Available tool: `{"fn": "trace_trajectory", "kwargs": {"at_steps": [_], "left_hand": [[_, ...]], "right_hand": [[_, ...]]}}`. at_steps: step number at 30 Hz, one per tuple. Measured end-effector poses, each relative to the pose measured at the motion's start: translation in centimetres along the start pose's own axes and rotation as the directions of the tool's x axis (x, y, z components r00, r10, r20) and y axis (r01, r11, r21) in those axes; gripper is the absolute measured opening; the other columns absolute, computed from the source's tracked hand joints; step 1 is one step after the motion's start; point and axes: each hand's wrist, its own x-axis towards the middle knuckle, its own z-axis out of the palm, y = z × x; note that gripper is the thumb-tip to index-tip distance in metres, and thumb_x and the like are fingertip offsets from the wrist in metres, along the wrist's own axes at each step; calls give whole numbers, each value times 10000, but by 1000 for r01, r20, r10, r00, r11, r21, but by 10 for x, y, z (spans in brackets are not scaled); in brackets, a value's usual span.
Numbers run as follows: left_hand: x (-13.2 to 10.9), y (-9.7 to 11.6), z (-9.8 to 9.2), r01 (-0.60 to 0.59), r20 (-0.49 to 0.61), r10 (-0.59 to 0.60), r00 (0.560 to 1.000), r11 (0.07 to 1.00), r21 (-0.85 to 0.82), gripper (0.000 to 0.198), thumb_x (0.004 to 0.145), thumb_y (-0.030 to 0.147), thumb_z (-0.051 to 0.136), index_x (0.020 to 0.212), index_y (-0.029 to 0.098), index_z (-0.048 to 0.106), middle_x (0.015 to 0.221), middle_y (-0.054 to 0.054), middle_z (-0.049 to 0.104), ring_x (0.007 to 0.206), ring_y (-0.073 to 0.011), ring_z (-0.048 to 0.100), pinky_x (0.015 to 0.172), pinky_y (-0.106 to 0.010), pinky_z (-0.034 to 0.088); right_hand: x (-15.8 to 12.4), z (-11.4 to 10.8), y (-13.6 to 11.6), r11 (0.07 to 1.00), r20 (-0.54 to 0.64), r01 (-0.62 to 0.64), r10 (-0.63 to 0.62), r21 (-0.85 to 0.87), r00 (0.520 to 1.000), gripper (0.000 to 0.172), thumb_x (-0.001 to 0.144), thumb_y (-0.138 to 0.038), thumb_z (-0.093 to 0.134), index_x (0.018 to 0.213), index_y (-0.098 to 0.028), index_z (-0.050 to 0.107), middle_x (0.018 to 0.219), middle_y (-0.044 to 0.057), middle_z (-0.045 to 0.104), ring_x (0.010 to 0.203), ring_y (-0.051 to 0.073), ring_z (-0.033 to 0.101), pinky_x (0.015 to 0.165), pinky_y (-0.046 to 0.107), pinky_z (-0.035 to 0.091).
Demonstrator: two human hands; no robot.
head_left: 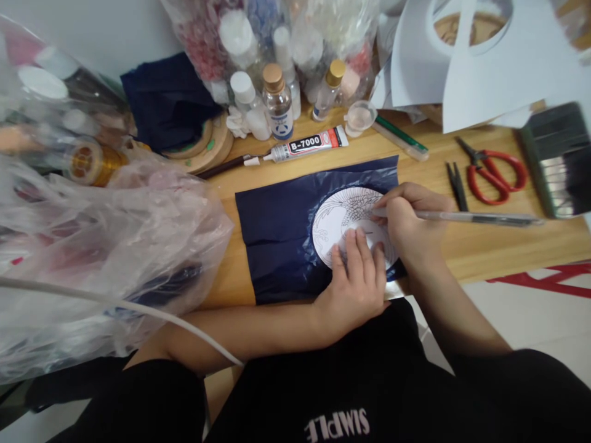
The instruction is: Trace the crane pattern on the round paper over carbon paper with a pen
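A round white paper (329, 231) with a fine line drawing lies on a dark blue sheet (277, 237), which looks like carbon paper or thin foil. My left hand (357, 274) rests flat on the lower part of the paper, fingers stretched out and slightly spread. In my right hand (409, 218) is a clear-barrelled pen (480, 217), its tip against the drawing near the right edge. The pen's back end points out to the right. My fingers hide part of the disc's right side.
Behind the sheet lie a B-7000 glue tube (307, 144), small bottles (277, 101) and a green-capped cutter-like stick (401, 135). Red-handled scissors (496, 172) and black tweezers (457, 186) lie right, beside a dark box (556, 160). Plastic bags (175, 234) crowd the left; a white cable (138, 307) crosses there.
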Motion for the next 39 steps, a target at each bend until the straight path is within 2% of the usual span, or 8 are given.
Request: {"fn": "trace_trajectory", "kwargs": {"at_steps": [24, 30, 39], "left_hand": [[0, 0, 0, -2, 0, 2, 1000, 1000, -4, 765, 921, 614, 357, 1290, -37, 518, 1251, -318, 566, 1158, -419, 576, 898, -497, 459], [0, 0, 0, -6, 8, 6, 1000, 1000, 0, 759, 927, 607, 347, 1295, -35, 513, 1254, -313, 567, 1163, -411, 576, 899, -485, 468], [0, -1, -1, -9, 14, 9, 1000, 1000, 0, 744, 937, 593, 345, 1300, -35, 510, 1251, -313, 569, 1164, -409, 575, 907, -491, 454]], "right_hand": [[-2, 1, 2, 1000, 3, 7, -7, 4, 1000, 188, 660, -130, 492, 572, -176, 652, 513, -45, 618, 458, 88, 563, 459, 217, 450], [-2, 0, 5, 999, -35, 40, -40, -8, 999, 211, 651, -125, 474, 585, -190, 663, 511, -54, 619, 443, 89, 558, 448, 221, 444], [-2, -1, 2, 999, 52, 30, -29, -26, 998, 180, 656, -127, 502, 584, -176, 660, 509, -41, 611, 462, 85, 545, 454, 216, 422]]}}
